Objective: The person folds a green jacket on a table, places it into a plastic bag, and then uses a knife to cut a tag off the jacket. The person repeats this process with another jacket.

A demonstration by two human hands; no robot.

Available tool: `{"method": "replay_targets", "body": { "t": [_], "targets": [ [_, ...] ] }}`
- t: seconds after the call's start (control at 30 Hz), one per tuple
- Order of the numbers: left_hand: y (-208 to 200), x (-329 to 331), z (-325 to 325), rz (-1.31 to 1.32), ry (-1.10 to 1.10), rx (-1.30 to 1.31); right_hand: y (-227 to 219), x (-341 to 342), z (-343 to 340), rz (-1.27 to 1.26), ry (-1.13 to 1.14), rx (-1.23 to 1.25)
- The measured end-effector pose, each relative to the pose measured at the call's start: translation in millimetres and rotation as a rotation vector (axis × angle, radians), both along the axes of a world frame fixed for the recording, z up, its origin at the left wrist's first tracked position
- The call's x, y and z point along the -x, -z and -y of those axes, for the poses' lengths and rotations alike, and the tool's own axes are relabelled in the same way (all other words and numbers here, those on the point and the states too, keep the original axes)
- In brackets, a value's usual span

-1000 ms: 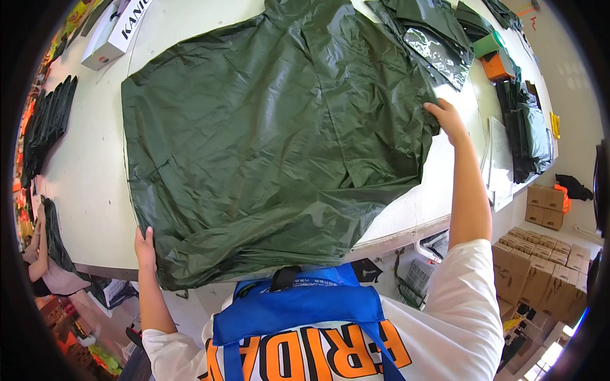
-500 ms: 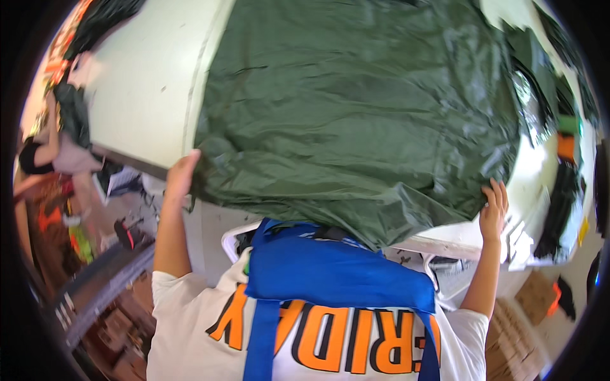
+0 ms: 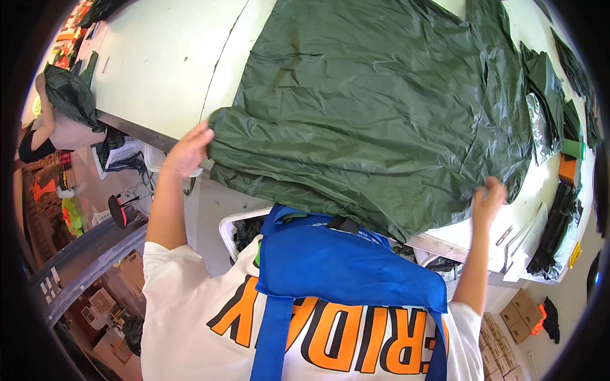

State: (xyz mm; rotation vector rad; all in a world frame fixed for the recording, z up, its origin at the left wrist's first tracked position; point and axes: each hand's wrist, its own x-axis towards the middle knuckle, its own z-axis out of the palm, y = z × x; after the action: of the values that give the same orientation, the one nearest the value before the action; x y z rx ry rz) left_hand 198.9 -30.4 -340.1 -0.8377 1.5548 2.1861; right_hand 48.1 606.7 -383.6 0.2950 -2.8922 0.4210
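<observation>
A large, thin, shiny dark green sheet of fabric [image 3: 375, 95] lies wrinkled across the white table, its near part bunched and hanging over the front edge. At its left edge my left hand [image 3: 189, 151] is closed, fingertips pinching the folded-over fabric. My right hand [image 3: 489, 198] is at the near right corner with its fingers bent onto the sheet, slightly blurred. Folds of the fabric lie between my two hands.
White table [image 3: 152, 70] with a dark seam. To the right lie folded dark green pieces [image 3: 545, 82], a green roll [image 3: 573, 148], an orange block [image 3: 567, 169] and black bundles [image 3: 556, 228]. A white bin [image 3: 235, 232] stands below the edge. Another person [image 3: 63, 130] handles dark fabric at far left.
My left hand has moved up and inward, folding the sheet's near left edge over. My right hand's fingers, spread before, are now bent in. The view has shifted.
</observation>
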Motion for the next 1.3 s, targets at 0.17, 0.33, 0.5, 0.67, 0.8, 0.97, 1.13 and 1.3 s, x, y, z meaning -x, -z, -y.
{"method": "replay_targets", "body": {
  "t": [0.17, 0.33, 0.5, 0.67, 0.8, 0.97, 1.13, 1.3],
  "targets": [
    [-11, 11, -31, -0.213, 0.268, 0.335, -41, -96, 143, 0.565, -0.629, -0.035],
    [38, -17, -34, -0.24, 0.477, 0.821, -6, -131, 115, 0.612, -0.565, -0.304],
    [24, -26, -18, -0.263, 0.174, 0.157, 1, -137, 113, 0.577, -0.573, -0.336],
    [39, -12, -5, 0.087, -0.057, -0.225, 0, -138, 114, 0.567, -0.599, -0.351],
    [42, 17, -18, 0.179, 0.274, -0.023, 3, -140, 112, 0.529, -0.6, -0.35],
    [96, 2, 27, 0.001, 0.125, 0.09, 1, -139, 116, 0.509, -0.606, -0.355],
    [43, 3, 3, 0.021, -0.289, 0.463, 3, -139, 118, 0.527, -0.594, -0.351],
    [-7, -25, -54, -1.071, 0.605, 1.433, 1, -139, 118, 0.527, -0.587, -0.368]
  ]
}}
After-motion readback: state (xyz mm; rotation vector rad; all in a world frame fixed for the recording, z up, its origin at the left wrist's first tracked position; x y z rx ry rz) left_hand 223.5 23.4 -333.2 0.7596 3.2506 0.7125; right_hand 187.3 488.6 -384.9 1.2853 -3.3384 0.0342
